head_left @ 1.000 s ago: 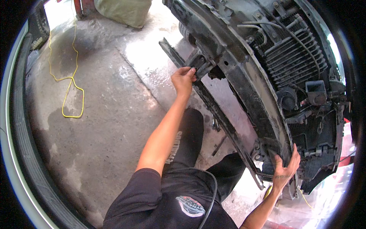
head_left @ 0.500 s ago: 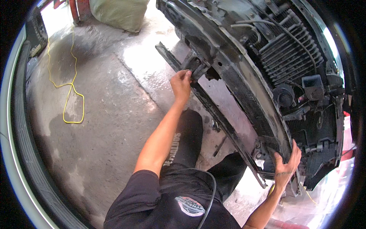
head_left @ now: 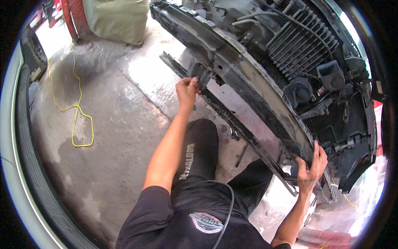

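My left hand (head_left: pixel 187 92) is closed in a pinch at a dark bracket (head_left: pixel 201 75) that joins the upper beam and the lower rail. Whatever lies between those fingertips is hidden. My right hand (head_left: pixel 311 168) grips the near right end of the black bumper reinforcement beam (head_left: pixel 253 76), thumb on its front face and fingers over its upper edge. Bare worn patches show along the beam. Below it runs a thin dark lower rail (head_left: pixel 232 118), slanting from far left to near right between my hands and past my knees.
Behind the beam sit a finned cooler (head_left: pixel 304 41), a round horn (head_left: pixel 298 92) and hoses of the open car front. A yellow cord (head_left: pixel 92 128) loops on the concrete floor at left. A large covered bundle (head_left: pixel 118 20) stands far left. Small tools (head_left: pixel 241 155) lie under the rail.
The view has shifted, so the car front appears a little further left. My left hand stays at the bracket and my right hand stays on the beam's end.
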The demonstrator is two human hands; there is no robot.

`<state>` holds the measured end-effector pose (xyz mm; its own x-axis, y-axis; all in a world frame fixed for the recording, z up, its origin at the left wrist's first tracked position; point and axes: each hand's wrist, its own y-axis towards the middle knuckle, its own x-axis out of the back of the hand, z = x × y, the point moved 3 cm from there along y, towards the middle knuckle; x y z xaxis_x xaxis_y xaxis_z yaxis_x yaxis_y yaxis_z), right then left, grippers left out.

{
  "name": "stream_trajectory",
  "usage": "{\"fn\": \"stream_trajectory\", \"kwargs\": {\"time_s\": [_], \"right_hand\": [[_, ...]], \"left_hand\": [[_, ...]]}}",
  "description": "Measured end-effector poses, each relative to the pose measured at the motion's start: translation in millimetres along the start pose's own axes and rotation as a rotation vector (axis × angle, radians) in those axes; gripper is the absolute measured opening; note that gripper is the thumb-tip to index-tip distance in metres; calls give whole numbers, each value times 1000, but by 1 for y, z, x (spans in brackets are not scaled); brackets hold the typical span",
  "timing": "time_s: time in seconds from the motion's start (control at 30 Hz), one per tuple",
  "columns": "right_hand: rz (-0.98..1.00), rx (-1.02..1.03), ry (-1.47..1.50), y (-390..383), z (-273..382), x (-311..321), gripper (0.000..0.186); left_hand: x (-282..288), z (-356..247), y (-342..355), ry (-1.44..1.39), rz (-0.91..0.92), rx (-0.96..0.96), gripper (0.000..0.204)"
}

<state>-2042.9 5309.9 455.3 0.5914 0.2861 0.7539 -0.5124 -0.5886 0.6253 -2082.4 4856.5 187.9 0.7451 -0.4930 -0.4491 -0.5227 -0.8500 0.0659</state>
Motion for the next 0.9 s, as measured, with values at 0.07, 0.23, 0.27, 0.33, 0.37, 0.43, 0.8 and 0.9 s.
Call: {"fn": "stream_trajectory", "kwargs": {"time_s": [0.07, 0.23, 0.27, 0.33, 0.37, 0.43, 0.8, 0.9], "right_hand": [[1, -4, -12, 2, 1, 0, 70], [-14, -4, -3, 1, -1, -2, 70], [-17, 3, -5, 0, -2, -2, 70], [-29, 25, -15, -1, -6, -4, 70], [-38, 41, -22, -1, -9, -4, 70], [-38, 51, -73, 7, -11, -4, 71], [-89, 63, -34, 1, -8, -7, 72], [-105, 56, -6, -1, -7, -9, 72]], "left_hand": [[2, 0, 0, 6, 12, 8, 23], [4, -20, -2, 105, 56, 44, 23], [3, -19, 0, 78, 73, 54, 23], [3, -17, 2, 95, 85, 48, 24], [1, -16, 2, 103, 89, 46, 24], [-1, -20, 3, 102, 53, 45, 23], [1, -16, 1, 99, 110, 98, 27], [3, -20, 3, 98, 133, 142, 27]]}}
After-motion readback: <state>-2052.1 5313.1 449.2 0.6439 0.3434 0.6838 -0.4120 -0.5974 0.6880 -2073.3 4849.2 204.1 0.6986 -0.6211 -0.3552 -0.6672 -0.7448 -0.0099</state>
